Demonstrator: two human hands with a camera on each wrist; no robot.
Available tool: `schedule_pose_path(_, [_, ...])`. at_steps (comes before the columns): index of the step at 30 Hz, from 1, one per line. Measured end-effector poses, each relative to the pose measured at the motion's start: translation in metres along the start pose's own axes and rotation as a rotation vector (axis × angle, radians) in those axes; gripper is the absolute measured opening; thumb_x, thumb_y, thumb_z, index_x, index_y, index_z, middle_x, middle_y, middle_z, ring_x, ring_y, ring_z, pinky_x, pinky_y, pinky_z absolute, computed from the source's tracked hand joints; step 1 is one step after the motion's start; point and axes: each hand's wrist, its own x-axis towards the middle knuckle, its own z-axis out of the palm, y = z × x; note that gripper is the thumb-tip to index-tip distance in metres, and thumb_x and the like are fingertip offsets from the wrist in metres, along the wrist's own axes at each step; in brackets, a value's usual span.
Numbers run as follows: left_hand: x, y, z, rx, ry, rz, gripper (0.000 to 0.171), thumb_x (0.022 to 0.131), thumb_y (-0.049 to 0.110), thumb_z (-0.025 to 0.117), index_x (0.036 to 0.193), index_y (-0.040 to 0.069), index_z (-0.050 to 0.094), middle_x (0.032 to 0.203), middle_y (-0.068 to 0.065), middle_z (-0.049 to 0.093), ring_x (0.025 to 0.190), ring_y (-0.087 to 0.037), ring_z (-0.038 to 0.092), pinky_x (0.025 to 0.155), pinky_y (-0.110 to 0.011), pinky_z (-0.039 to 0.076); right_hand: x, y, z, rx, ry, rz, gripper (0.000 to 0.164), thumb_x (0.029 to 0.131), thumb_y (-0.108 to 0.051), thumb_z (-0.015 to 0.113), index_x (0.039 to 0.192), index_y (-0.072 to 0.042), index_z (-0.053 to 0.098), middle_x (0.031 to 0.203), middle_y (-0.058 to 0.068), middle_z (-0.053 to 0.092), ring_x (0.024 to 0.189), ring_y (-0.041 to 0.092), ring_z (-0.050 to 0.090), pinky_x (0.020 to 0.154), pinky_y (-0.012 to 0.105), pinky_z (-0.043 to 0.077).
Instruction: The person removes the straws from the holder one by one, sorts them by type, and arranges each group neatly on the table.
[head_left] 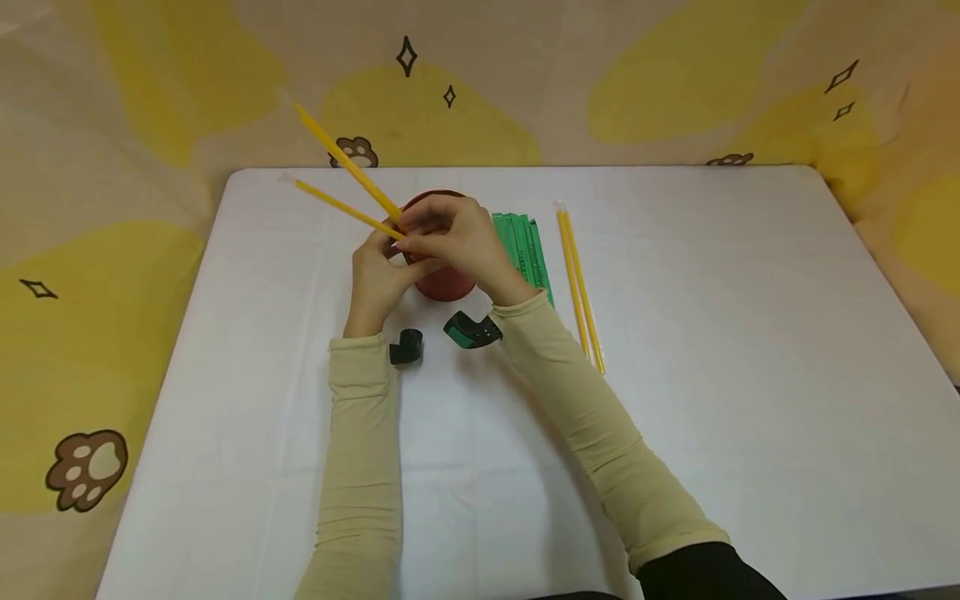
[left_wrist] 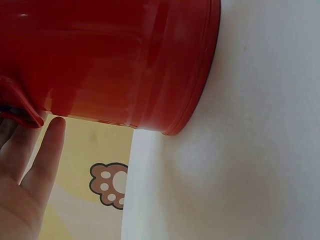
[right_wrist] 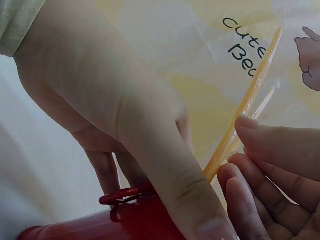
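My right hand point(head_left: 472, 246) pinches two yellow straws point(head_left: 348, 162) in clear wrappers between thumb and fingers. Both slant up and to the left over the red canister point(head_left: 446, 285). In the right wrist view, the thumb of the right hand point(right_wrist: 275, 185) presses on one straw point(right_wrist: 245, 107). My left hand point(head_left: 378, 279) holds the canister near its top, with the thumb over the upper part. In the left wrist view, the left hand's fingers point(left_wrist: 45, 160) reach round beside a red loop-like fitting point(left_wrist: 22, 102) on the canister's side. The canister's inside is mostly hidden.
Several green printed packets point(head_left: 517, 242) lie right of the canister, partly behind my right forearm. Two more wrapped yellow straws point(head_left: 577, 283) lie beyond them on the white table point(head_left: 750, 375). Patterned yellow cloth point(head_left: 660, 75) hangs behind the table.
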Motion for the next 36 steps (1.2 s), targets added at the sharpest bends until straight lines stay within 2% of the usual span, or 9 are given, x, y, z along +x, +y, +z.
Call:
schedule_pose_path(6, [-0.002,-0.002,0.001,0.035,0.024,0.068,0.044,0.076,0.012,0.08,0.114,-0.001,0.061,0.109,-0.014,0.064,0.098,-0.024,0.059,0.09,-0.037,0.048,-0.001,0.003,0.001,-0.151,-0.017,-0.048,0.022,0.076,-0.007,0.079,0.095,-0.001,0.07,0.088,0.006,0.068,0.078,0.012,0.063,0.07,0.025,0.053])
schedule_pose_path(13, [0.0,-0.006,0.0,0.05,0.038,0.152,0.041,0.077,0.007,0.078,0.112,-0.006,0.061,0.106,-0.018,0.066,0.095,-0.027,0.062,0.087,-0.039,0.051,-0.004,0.004,0.0,-0.195,-0.048,-0.087,0.021,0.075,-0.008,0.08,0.093,-0.002,0.07,0.089,0.005,0.067,0.079,0.012,0.061,0.071,0.024,0.053])
schedule_pose_path(15, [0.0,-0.006,0.0,0.039,0.031,0.157,0.042,0.078,0.006,0.077,0.114,-0.007,0.06,0.107,-0.02,0.065,0.095,-0.028,0.061,0.087,-0.039,0.05,-0.003,0.004,0.001,-0.218,-0.05,-0.079,0.02,0.076,-0.008,0.079,0.092,-0.002,0.07,0.089,0.005,0.066,0.079,0.012,0.061,0.071,0.023,0.052])
schedule_pose_path(18, [0.0,-0.005,0.0,0.0,0.015,0.121,0.046,0.078,0.006,0.077,0.118,-0.006,0.058,0.111,-0.02,0.064,0.099,-0.027,0.059,0.091,-0.038,0.048,-0.004,0.004,0.002,-0.236,-0.038,-0.08,0.017,0.076,-0.008,0.079,0.09,-0.002,0.07,0.088,0.005,0.065,0.079,0.012,0.06,0.071,0.022,0.052])
schedule_pose_path(22, [0.0,-0.003,0.0,-0.051,-0.004,0.047,0.05,0.077,0.007,0.078,0.122,-0.003,0.057,0.117,-0.017,0.062,0.109,-0.024,0.055,0.098,-0.034,0.043,-0.008,0.005,0.002,-0.208,-0.007,-0.113,0.015,0.076,-0.006,0.079,0.087,-0.001,0.07,0.086,0.005,0.064,0.077,0.013,0.06,0.071,0.023,0.052])
schedule_pose_path(24, [0.0,-0.004,-0.001,-0.05,-0.01,0.035,0.051,0.077,0.008,0.077,0.123,-0.002,0.057,0.119,-0.017,0.061,0.112,-0.024,0.055,0.1,-0.035,0.042,-0.012,0.006,0.003,-0.182,0.01,-0.144,0.013,0.077,-0.005,0.078,0.087,0.0,0.07,0.086,0.006,0.064,0.078,0.013,0.061,0.072,0.023,0.052])
schedule_pose_path(28, [0.002,-0.004,-0.001,-0.027,-0.014,0.043,0.053,0.077,0.01,0.077,0.124,-0.002,0.057,0.119,-0.017,0.061,0.113,-0.025,0.055,0.1,-0.037,0.042,-0.02,0.007,0.001,-0.116,0.043,-0.236,0.01,0.079,-0.001,0.075,0.086,0.003,0.069,0.085,0.008,0.063,0.077,0.014,0.062,0.073,0.026,0.054])
schedule_pose_path(31, [0.002,-0.004,0.0,-0.012,-0.002,0.064,0.051,0.075,0.013,0.08,0.119,-0.002,0.059,0.115,-0.016,0.062,0.11,-0.025,0.057,0.097,-0.036,0.045,-0.025,0.008,-0.003,-0.055,0.067,-0.302,0.009,0.079,0.003,0.072,0.087,0.006,0.068,0.085,0.011,0.063,0.077,0.015,0.062,0.073,0.03,0.054])
schedule_pose_path(36, [0.0,-0.003,0.001,-0.025,-0.007,0.061,0.055,0.072,0.012,0.083,0.121,0.0,0.059,0.116,-0.013,0.062,0.11,-0.024,0.056,0.098,-0.037,0.044,-0.028,0.004,-0.012,-0.012,0.132,-0.371,0.009,0.081,0.007,0.069,0.09,0.01,0.067,0.09,0.016,0.063,0.078,0.014,0.06,0.07,0.033,0.053])
